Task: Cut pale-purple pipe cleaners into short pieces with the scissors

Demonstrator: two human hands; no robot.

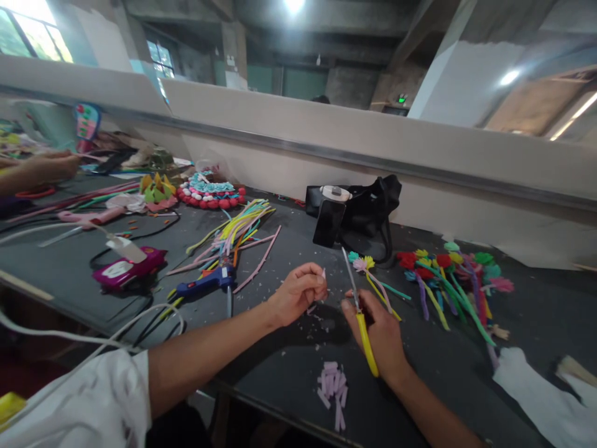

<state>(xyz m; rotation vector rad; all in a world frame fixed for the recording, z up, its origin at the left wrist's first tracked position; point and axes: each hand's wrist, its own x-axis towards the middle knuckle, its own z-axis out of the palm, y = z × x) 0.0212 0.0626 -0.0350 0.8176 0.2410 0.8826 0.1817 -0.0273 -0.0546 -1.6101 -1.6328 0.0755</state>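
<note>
My left hand (298, 294) is closed in a pinch on a small pink strip (324, 273), whose tip pokes out above the fingers. In my right hand (383, 339) is a pair of scissors (366, 346) with yellow handles, the blades pointing up and away from me. A gap separates the scissors from the pink strip. Below my hands, near the table's front edge, lies a loose pile of short lilac cut pieces (331, 381). Tiny pale scraps are scattered under my left hand. Just past the scissors lie small fluffy flowers (361, 262) on fuzzy stems.
Several colourful flowers (448, 267) lie to the right, near a white cloth (536, 389). A blue glue gun (205, 283), fuzzy stems (242, 227) and a magenta device (130, 269) with cables are left. A phone (329, 222) leans against a black bag (368, 208). Another person's hand (53, 167) is far left.
</note>
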